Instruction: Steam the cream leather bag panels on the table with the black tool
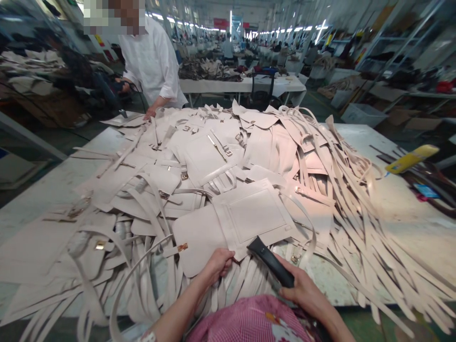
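Hands at lower centre of a pile of cream leather pieces.
Left hand (218, 264) pinches the edge of a leather panel (231, 223); right hand (302, 287) grips a black tool (270, 261).

Head cam, looks fwd & down over the table (402, 209) from close at its near edge.

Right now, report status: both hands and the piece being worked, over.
Left hand pinching cream bag panel edge. Right hand gripping black tool. Strap pile crowding all round.
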{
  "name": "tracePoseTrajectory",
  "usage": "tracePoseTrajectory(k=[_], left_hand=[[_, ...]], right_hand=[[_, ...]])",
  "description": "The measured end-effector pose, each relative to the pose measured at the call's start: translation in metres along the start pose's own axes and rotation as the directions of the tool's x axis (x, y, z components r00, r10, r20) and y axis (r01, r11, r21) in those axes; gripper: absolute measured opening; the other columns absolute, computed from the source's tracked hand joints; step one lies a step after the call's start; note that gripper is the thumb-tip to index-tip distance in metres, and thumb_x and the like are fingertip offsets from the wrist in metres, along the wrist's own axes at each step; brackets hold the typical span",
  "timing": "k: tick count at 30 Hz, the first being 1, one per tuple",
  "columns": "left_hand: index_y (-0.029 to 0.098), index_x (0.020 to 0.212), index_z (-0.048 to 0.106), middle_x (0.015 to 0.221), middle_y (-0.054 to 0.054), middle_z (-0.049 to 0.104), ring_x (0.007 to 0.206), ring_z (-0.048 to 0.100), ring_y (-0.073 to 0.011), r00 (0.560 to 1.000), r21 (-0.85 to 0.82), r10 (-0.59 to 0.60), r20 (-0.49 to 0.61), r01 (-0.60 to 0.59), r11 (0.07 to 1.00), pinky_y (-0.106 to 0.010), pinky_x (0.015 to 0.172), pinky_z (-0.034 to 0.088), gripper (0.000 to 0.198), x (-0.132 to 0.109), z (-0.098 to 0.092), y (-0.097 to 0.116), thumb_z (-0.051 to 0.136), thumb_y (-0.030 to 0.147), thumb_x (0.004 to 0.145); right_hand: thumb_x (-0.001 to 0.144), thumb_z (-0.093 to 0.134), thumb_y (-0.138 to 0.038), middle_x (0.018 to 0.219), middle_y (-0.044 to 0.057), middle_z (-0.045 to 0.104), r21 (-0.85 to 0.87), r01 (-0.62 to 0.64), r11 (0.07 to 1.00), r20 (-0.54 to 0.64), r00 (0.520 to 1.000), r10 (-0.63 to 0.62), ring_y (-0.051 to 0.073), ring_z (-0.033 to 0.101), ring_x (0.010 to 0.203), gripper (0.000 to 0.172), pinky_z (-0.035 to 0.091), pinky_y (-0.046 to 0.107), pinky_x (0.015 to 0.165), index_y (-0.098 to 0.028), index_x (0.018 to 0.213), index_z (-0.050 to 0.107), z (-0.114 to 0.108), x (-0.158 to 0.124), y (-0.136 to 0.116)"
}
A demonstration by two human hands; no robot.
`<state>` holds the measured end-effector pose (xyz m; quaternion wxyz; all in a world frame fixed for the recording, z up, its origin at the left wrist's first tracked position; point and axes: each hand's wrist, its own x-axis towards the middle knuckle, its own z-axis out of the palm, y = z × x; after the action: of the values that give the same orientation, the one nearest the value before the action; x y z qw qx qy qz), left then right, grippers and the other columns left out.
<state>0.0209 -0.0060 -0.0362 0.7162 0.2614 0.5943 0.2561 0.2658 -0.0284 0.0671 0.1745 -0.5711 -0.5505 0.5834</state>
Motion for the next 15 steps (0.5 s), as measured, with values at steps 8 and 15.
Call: tracePoseTrajectory(k=[8,15], left_hand=[[0.018,0.047,0.040,0.033,0.008,0.033,0.027,0.019,-0.0030,0.985,0.038,0.108,-0.134,-0.103,0.994,-0.019,0.034,0.010,0.018,0.007,0.008,-0.014,0.051,0.029,0.057],[0.018,0.049,0.042,0.031,0.009,0.030,0.028,0.019,-0.0043,0.977,0.059,0.151,-0.148,-0.144,0.988,-0.020,0.036,0.011,0.019,0.009,0.009,-0.014,0.049,0.034,0.056]], right_hand=[[0.049,0.047,-0.005,0.096,-0.002,0.068,-0.049,0.117,0.992,0.074,0.991,-0.113,0.018,0.060,0.073,0.078,0.048,0.025,0.066,-0.022,0.126,0.047,0.026,0.026,-0.005],[0.053,0.052,-0.009,0.105,-0.001,0.066,-0.086,0.165,0.982,-0.048,0.984,-0.170,0.020,0.061,0.078,0.078,0.048,0.028,0.073,-0.022,0.129,0.043,0.033,0.043,-0.022]])
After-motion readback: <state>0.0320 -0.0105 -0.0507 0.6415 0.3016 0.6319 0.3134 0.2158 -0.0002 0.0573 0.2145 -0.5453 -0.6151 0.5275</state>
